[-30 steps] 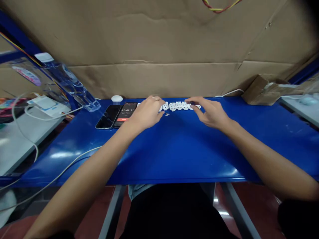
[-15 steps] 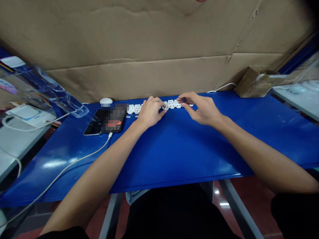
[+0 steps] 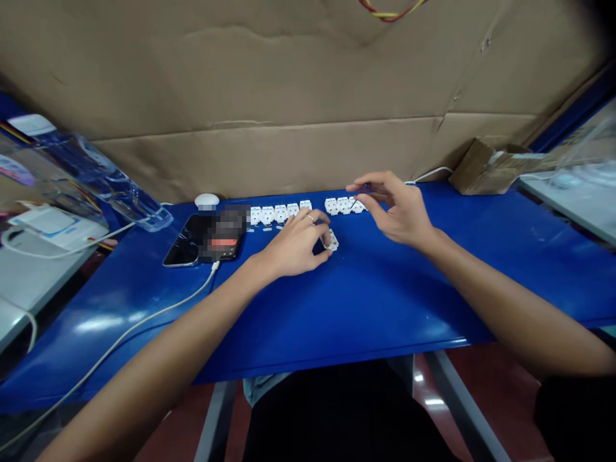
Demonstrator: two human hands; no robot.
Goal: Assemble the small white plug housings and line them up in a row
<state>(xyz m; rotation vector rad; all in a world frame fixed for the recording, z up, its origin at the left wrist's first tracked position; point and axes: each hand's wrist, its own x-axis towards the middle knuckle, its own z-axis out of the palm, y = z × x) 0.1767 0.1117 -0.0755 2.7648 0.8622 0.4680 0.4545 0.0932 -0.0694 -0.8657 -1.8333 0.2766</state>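
A row of small white plastic parts (image 3: 280,213) lies along the back of the blue table (image 3: 366,289), with a second group of white parts (image 3: 342,205) further right. My left hand (image 3: 296,244) is curled around one white part (image 3: 332,240), held just in front of the row. My right hand (image 3: 397,208) hovers over the right group, thumb and fingers pinched on a small dark purple tool (image 3: 362,190) whose thin tip points down at the parts.
Two phones (image 3: 205,239) lie left of the row, one on a white cable (image 3: 120,333). A white round object (image 3: 206,200) and a clear plastic container (image 3: 115,189) sit at the back left. A cardboard box (image 3: 486,167) stands at the back right; a cardboard wall runs behind.
My left hand has drawn one white part out of the row toward me, leaving a gap. My right hand has risen slightly with the purple tool.
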